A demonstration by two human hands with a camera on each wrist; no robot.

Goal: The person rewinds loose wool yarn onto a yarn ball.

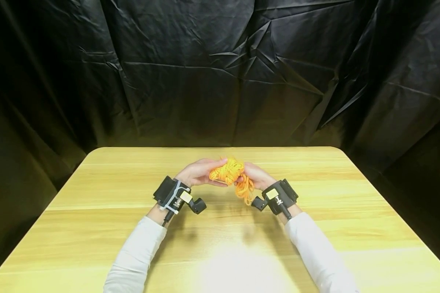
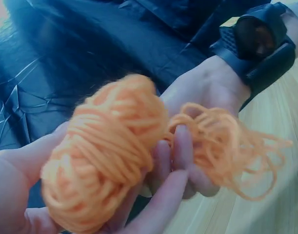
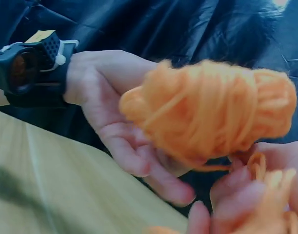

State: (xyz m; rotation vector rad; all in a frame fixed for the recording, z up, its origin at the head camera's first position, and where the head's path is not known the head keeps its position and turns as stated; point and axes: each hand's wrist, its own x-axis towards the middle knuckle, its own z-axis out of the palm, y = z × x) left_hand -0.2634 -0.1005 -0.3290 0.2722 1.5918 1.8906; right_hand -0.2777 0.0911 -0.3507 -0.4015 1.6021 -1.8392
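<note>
In the head view a ball of orange yarn (image 1: pixel 230 171) is held up over the middle of the table. My left hand (image 1: pixel 199 172) grips its left end, thumb above and fingers beneath. Strands wrap tightly round the ball's middle, as the left wrist view shows on the yarn ball (image 2: pixel 105 151). At the ball's right end, my right hand (image 1: pixel 258 176) holds loose yarn loops (image 1: pixel 245 189), which dangle below its fingers. One strand (image 3: pixel 212 167) runs from under the ball to the right fingers in the right wrist view.
The wooden table (image 1: pixel 95 228) spreads beneath both forearms, with a bright glare near its front. Black sheeting (image 1: pixel 190 81) hangs behind and at the sides. Each wrist wears a black strap with a camera, the left camera (image 1: pixel 197 206) and right camera (image 1: pixel 258 203) jutting inward.
</note>
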